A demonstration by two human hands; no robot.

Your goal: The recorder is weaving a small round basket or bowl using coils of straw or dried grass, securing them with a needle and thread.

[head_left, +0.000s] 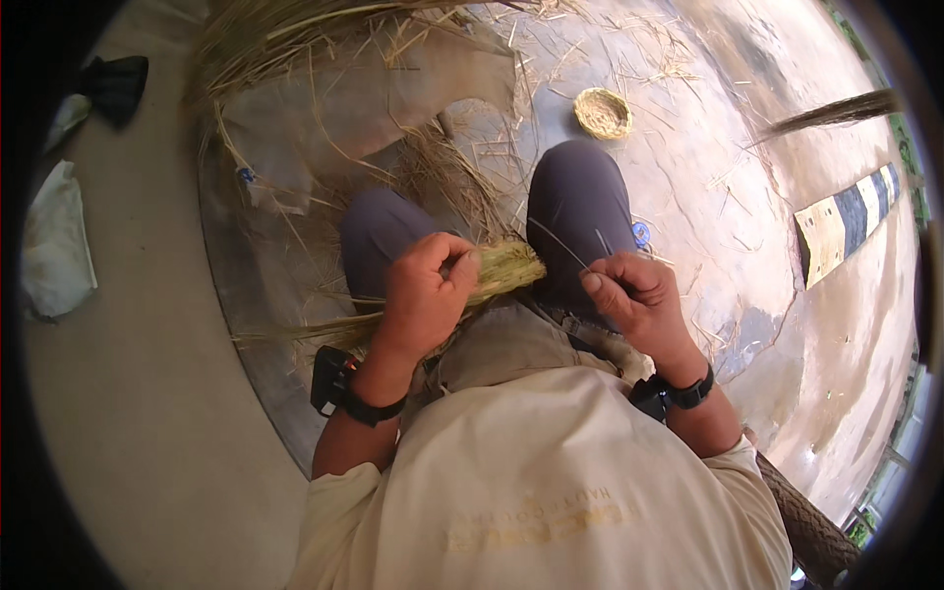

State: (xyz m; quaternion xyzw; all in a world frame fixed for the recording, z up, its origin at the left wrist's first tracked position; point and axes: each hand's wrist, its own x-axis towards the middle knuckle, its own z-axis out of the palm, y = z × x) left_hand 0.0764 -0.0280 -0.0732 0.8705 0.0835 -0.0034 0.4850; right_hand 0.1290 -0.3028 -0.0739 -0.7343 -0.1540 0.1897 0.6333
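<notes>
A bundle of yellow-green straw (513,267) lies across my lap between the knees, its blunt end to the right and loose stalks trailing left. My left hand (425,293) is closed at the bundle's left part, thumb and forefinger pressed together; the hand itself hides part of the grip. Over the right thigh, my right hand (634,295) pinches a thin pale strand (559,242) between thumb and forefinger. The strand sticks out up and to the left, apart from the bundle. Whether it is straw, cord or wire I cannot tell.
A small round straw basket (602,113) sits on the floor ahead. Long straw (285,49) is heaped at the far left over a tan sheet (393,93). To the right are a black-and-white striped barrier (848,224) and a broom-like brush (836,113). A white bag (59,241) lies left.
</notes>
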